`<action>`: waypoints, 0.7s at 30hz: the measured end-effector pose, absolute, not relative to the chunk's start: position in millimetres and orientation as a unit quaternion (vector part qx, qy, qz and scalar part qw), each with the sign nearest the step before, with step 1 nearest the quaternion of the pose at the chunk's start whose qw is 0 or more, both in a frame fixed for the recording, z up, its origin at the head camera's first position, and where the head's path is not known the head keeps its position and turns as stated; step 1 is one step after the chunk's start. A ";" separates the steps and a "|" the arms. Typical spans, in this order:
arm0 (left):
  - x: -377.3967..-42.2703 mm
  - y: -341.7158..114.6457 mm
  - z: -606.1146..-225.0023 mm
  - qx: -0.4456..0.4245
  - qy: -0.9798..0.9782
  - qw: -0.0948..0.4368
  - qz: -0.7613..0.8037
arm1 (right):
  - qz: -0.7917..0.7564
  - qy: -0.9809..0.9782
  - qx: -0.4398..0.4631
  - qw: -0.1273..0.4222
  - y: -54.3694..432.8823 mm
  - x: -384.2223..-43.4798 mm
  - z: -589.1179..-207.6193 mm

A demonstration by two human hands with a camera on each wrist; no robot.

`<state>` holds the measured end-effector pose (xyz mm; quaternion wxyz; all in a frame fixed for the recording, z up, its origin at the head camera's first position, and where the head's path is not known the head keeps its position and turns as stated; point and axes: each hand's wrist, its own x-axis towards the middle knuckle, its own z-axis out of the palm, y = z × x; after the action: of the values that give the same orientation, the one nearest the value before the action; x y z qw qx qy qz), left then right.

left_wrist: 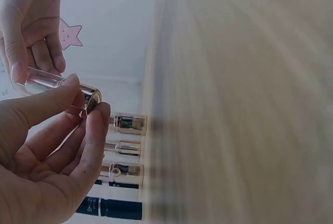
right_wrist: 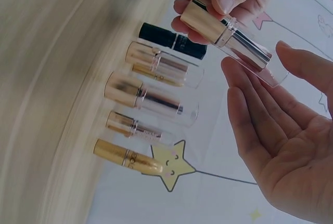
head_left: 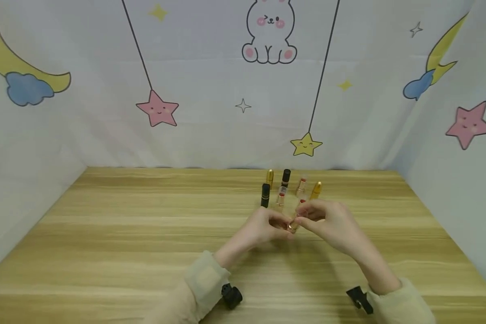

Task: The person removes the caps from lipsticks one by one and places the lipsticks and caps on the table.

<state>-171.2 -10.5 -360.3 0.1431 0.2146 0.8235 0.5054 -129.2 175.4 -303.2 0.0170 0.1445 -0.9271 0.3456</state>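
Note:
Both hands hold one lipstick (right_wrist: 205, 22) with a gold base and a clear cap, above the table in front of the group. My left hand (head_left: 265, 225) grips the base between thumb and fingers. At the other end, my right hand (head_left: 334, 222) pinches the clear cap (right_wrist: 273, 73) between thumb and fingertips. The cap sits over the silvery tube; the lipstick is tilted. Just beyond the hands stand several upright lipsticks: a black lipstick (head_left: 265, 195), clear-capped lipsticks (head_left: 281, 200) and a gold lipstick (head_left: 316, 190). The right hand partly hides one clear-capped lipstick (head_left: 303, 201).
At the back of the group stand another gold lipstick (head_left: 270, 178), a black lipstick (head_left: 286, 176) and a clear-capped lipstick (head_left: 302, 184). The wood-grain table (head_left: 125, 238) ends at a white printed curtain (head_left: 210, 90), which also hangs along both sides.

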 end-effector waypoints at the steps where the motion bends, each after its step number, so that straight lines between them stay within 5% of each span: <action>1: -170.8 -13.3 -359.6 0.217 0.824 0.140 0.504 | 0.346 -0.927 0.144 0.021 173.2 -129.2 -303.0; 21: -161.6 -59.2 -349.2 0.173 0.827 0.149 0.514 | 0.377 -0.905 0.183 0.069 135.8 -133.5 -300.4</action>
<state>-161.6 -59.2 -349.2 0.1491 0.1731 0.8270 0.5138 -133.5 135.8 -300.4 0.0691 0.1831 -0.9054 0.3769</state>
